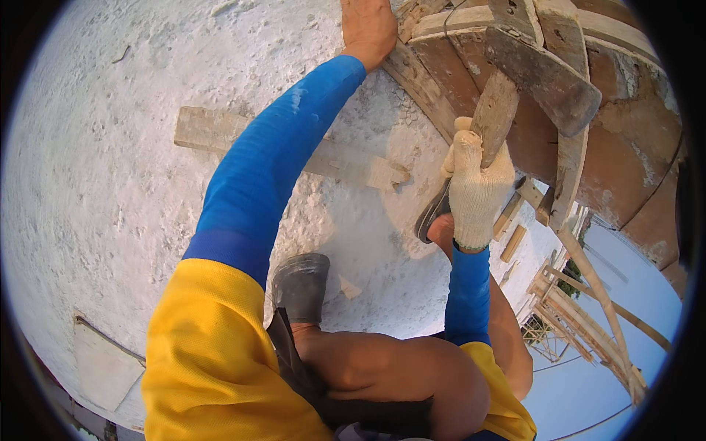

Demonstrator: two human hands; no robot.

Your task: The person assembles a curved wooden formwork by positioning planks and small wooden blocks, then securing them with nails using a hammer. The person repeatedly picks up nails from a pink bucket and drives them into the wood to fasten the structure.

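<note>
My right hand (476, 184), in a cream knitted glove, is closed round the wooden handle (495, 114) of a hatchet. The hatchet's dark metal head (548, 81) widens to the right and overlaps a wooden frame with brown panels (515, 132). My bare left hand (370, 29) is stretched far forward at the top edge, beside the frame's timber. Its fingers are cut off by the picture's edge, so their grip is hidden. Beneath my left forearm a pale wooden plank (353, 167) lies on the whitish ground, one end broken and jagged.
My feet, in dark shoes (300, 287), are on the rough pale ground (132, 184). Loose wood pieces (513, 242) lie right of my gloved hand. Bamboo poles and a timber structure (581, 323) stand at the lower right. A flat pale slab (107, 364) lies at the lower left.
</note>
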